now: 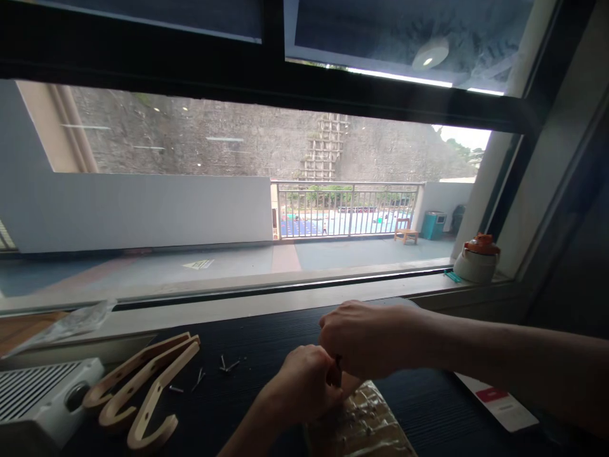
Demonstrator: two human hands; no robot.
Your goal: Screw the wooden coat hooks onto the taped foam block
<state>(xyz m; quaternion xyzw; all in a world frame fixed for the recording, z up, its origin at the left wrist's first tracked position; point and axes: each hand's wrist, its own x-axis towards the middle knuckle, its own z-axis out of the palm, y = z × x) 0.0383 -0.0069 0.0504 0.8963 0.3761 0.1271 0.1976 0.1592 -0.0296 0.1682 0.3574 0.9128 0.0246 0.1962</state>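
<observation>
Both hands meet over the front middle of the black table. My left hand (307, 377) is closed, with its fingers curled at something small and dark that I cannot make out. Right against it, slightly higher, my right hand (368, 336) is closed too, and its fingertips are hidden. Below them lies a brown package wrapped in shiny clear plastic (366, 419), with small bits on its top. Left of the hands, several screws (228, 365) are scattered on the table. Farther left lie three wooden hooks (159, 387), side by side, with holes in their shafts.
A white slatted appliance with a knob (42, 393) stands at the left edge. Crumpled clear plastic (71, 324) lies behind it. A white and red card or box (499, 400) is under my right forearm. A jug with an orange lid (477, 259) stands on the sill by the window.
</observation>
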